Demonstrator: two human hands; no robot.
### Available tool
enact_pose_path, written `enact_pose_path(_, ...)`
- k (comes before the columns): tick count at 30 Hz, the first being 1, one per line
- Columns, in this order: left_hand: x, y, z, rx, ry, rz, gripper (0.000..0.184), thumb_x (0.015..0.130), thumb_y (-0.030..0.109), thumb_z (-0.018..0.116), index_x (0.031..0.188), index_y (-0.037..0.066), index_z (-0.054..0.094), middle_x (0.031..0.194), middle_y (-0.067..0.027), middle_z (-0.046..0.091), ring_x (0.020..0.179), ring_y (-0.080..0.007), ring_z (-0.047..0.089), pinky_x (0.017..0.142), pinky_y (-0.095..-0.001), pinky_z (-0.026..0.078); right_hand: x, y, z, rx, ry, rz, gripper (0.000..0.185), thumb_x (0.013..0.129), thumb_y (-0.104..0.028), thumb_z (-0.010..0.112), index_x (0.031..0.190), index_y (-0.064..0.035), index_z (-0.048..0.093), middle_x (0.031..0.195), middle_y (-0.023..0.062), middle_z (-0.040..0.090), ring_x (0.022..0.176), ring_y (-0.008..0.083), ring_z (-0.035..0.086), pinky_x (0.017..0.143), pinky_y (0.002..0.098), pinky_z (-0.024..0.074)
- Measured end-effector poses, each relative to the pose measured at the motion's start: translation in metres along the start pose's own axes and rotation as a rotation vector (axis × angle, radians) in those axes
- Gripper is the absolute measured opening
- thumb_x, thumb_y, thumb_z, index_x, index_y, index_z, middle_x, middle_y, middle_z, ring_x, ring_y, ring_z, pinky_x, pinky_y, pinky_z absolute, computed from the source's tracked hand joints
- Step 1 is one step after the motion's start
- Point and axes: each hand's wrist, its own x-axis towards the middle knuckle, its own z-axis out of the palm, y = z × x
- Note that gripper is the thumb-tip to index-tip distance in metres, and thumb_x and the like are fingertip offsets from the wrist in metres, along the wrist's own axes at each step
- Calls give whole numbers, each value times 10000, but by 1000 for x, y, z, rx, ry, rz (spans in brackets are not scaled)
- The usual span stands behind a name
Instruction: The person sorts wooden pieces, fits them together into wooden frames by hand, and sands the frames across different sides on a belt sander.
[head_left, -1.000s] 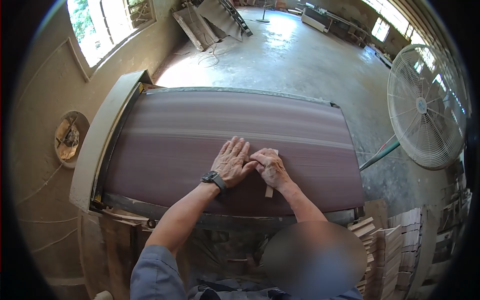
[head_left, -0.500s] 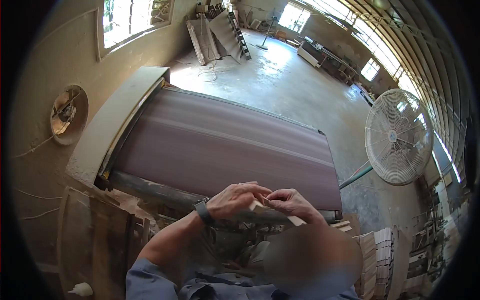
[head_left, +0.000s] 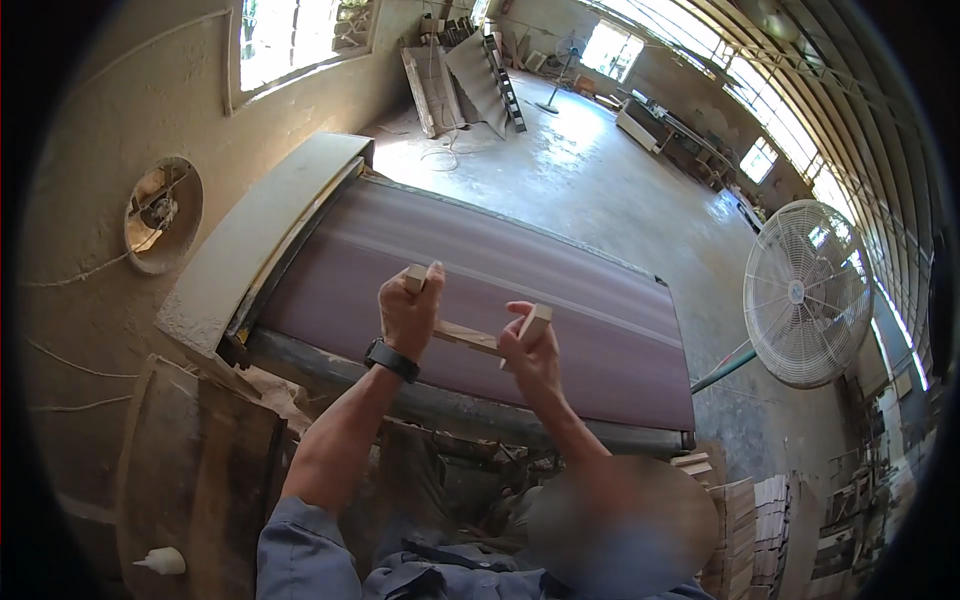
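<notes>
"Pale wooden piece (head_left: 466, 337): where is it?"

"Between the left hand (head_left: 406, 315) and right hand (head_left: 533, 352), bridging them over the brownish-purple belt (head_left: 600, 345)."

"And their grip?"

"Left is curled around the left end; right wraps the right end, one finger stretched leftward."

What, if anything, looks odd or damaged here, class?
A pale streak runs lengthwise along the purplish belt, standing out against its darker surface, perhaps from wear or dust. The held wooden piece shows no clear damage.
</notes>
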Motion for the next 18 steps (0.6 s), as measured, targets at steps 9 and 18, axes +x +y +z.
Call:
enact_pose_path(9,32,-85,1,156,124,11,396,905,243,614,593,26,504,494,3,444,490,-69,409,457,-290,372,75,123,23,-132,204,1,146,935,-176,606,903,-35,589,635,-13,521,574,61,482,529,255,414)
enact_pose_path(18,59,-115,45,133,145,29,360,908,238,608,593,95,512,497,35,472,424,-53,460,405,-233,376,108,149,-12,-149,175,-38,170,942,-190,585,883,-31,579,650,39,529,615,115,509,582,298,440)
